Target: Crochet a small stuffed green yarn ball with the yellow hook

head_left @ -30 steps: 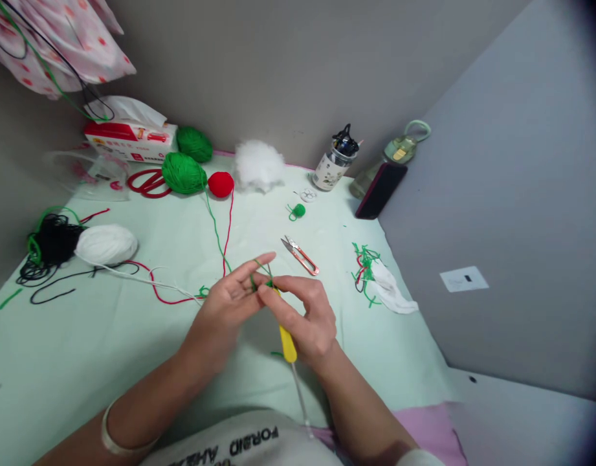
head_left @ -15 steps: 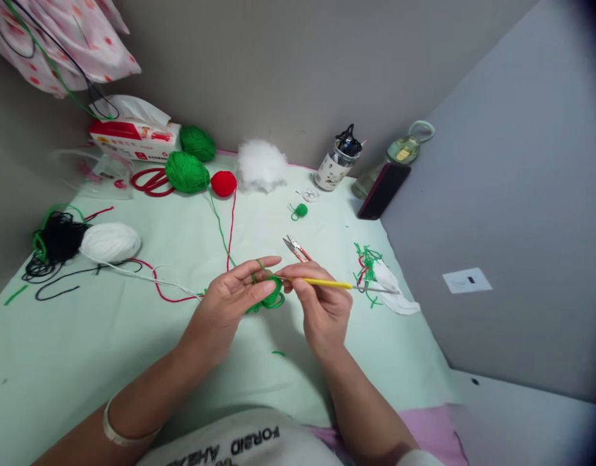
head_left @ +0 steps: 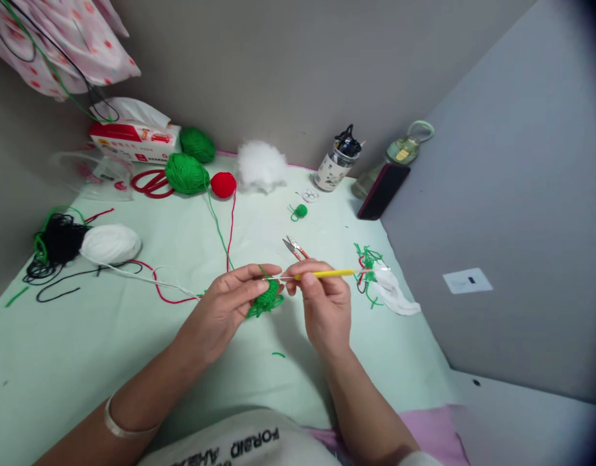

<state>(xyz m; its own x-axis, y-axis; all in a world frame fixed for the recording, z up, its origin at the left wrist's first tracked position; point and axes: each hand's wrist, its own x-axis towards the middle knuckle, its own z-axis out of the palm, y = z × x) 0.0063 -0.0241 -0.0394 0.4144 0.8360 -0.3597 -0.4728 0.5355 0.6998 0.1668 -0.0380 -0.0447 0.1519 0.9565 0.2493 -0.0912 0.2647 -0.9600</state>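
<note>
My left hand (head_left: 227, 309) pinches a small green crocheted piece (head_left: 266, 301) between thumb and fingers, with green yarn looped over the index finger. That strand runs back to a green yarn ball (head_left: 186, 173) at the far left. My right hand (head_left: 321, 304) grips a crochet hook with a yellow handle (head_left: 325, 274), held level, its metal tip at the green piece. Both hands hover just above the pale green table cover (head_left: 108, 336).
Thread snips (head_left: 294, 247) lie just beyond my hands. Yarn scraps and a white cloth (head_left: 382, 285) sit to the right. White (head_left: 110, 243), black (head_left: 59, 241) and red (head_left: 223, 184) yarn, stuffing (head_left: 261, 166), a tissue box (head_left: 132, 139), a jar (head_left: 335, 166), a phone (head_left: 382, 190) lie around.
The hook swung from pointing down toward my body to lying level, handle to the right. The green piece now hangs visibly below my left fingers.
</note>
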